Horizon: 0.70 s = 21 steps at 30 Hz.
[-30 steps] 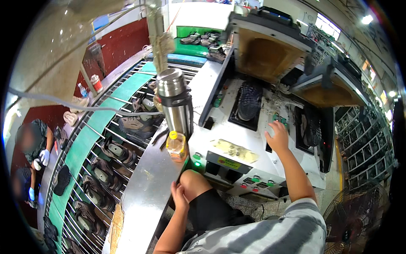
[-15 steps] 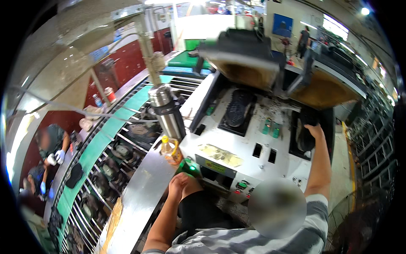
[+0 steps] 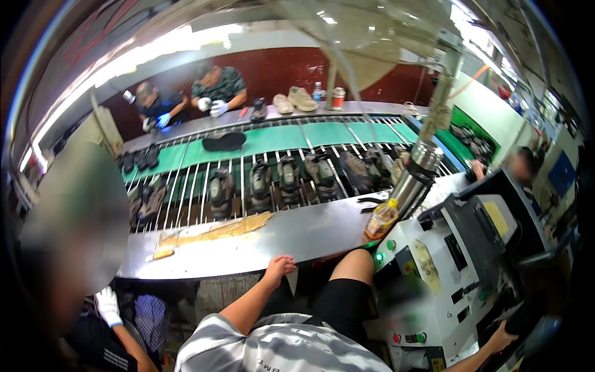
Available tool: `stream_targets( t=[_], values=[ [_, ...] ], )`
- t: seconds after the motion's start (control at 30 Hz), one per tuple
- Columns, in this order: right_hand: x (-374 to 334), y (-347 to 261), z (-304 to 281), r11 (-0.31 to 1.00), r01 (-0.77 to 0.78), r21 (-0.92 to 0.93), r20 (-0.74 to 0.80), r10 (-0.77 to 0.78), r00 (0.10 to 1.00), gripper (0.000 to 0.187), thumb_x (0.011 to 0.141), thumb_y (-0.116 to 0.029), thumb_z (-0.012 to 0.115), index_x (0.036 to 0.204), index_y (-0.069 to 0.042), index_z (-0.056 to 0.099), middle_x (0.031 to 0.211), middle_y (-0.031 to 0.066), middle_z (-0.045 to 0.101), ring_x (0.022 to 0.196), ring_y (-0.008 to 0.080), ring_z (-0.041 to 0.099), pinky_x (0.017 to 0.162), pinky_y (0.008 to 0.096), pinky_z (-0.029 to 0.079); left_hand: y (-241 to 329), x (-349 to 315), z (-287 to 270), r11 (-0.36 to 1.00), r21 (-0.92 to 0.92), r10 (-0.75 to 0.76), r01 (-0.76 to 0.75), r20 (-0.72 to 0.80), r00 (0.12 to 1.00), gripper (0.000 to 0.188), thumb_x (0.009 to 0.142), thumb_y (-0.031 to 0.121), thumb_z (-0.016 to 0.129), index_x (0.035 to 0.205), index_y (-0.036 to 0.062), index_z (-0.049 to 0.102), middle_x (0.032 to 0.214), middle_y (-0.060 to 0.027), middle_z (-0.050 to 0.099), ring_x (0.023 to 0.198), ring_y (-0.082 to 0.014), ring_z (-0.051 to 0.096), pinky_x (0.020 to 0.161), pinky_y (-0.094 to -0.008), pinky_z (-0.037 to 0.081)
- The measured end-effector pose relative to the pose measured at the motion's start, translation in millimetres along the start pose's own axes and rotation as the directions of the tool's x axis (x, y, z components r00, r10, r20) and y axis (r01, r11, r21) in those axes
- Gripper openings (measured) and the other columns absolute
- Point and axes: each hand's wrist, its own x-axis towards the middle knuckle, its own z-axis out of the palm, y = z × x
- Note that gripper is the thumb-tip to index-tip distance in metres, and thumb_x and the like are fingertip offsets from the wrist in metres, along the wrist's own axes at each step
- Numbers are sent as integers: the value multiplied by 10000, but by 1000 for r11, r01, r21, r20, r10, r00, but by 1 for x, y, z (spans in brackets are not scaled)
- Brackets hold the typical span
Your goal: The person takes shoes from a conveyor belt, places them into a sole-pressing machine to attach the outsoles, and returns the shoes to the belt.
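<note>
My left hand hangs in the air before the near edge of the metal bench, holding nothing, its fingers loosely bent and slightly apart. At the lower right my right hand grips a black shoe at the right-hand bay of a white pressing machine; the shoe is dark and partly cut off by shadow. A grey press lid sits low over the machine's other bay, and no shoe shows under it. Beside the machine stand a steel thermos and a bottle of orange drink.
Past the metal bench runs a roller conveyor with a green belt, several shoes and a black insole-shaped piece. Two gloved people work across it. Another person is close at my left; pliers lie near the bottle.
My view has swung left toward the conveyor. The left hand has lifted off my thigh and moved left. The machine's raised left lid has come down. My right hand stays at the black shoe.
</note>
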Motion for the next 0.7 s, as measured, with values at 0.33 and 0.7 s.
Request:
stream_targets(
  t=[0.33,0.7],
  values=[
    [-171,-32,-39,372,-85,924,159,-173,972,676,712,-343,674,1247,38,516,1180,184,604,1044,365,600,909,469,496,-6,-52,79,964,248,-64,-95,565,823,296,932,103,515,1210,13,563,1049,-85,652,944,-141,620,812,-277,510],
    [-535,-293,-188,505,-862,50,186,-852,-489,778,634,-235,575,1355,24,442,1356,159,511,1241,339,493,1092,426,353,86,-154,54,937,-314,245,-154,276,930,498,799,155,756,1239,10,574,1182,-86,626,1060,-201,599,953,-354,489]
  ],
)
